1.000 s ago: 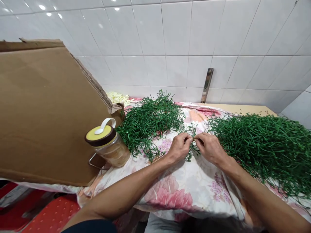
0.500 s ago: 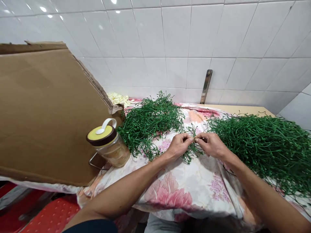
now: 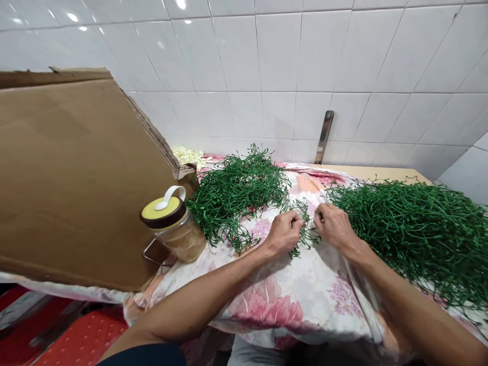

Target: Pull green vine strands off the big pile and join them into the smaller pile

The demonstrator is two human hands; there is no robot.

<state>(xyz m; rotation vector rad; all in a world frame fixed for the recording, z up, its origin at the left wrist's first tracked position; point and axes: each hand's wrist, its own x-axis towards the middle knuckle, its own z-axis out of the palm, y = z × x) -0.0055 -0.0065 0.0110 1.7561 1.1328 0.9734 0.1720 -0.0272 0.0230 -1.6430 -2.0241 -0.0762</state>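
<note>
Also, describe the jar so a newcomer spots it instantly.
Find the big brown cardboard sheet on the left. Against its right side, on the floral cloth, leans a clear plastic jar. Only it has a yellow-topped, dark-rimmed lid with a white loop.

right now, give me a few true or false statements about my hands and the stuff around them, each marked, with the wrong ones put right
1. The left hand and the right hand are apart. True.
2. The jar has no lid. False: a lid with a yellow top is on it.
3. The larger green pile lies on the person's right. True.
4. The cardboard stands on the person's right. False: it stands on the left, by the jar.
5. The cloth is plain, with no pattern. False: it has a flower pattern.
6. A metal strip is against the tiled wall. True.
</note>
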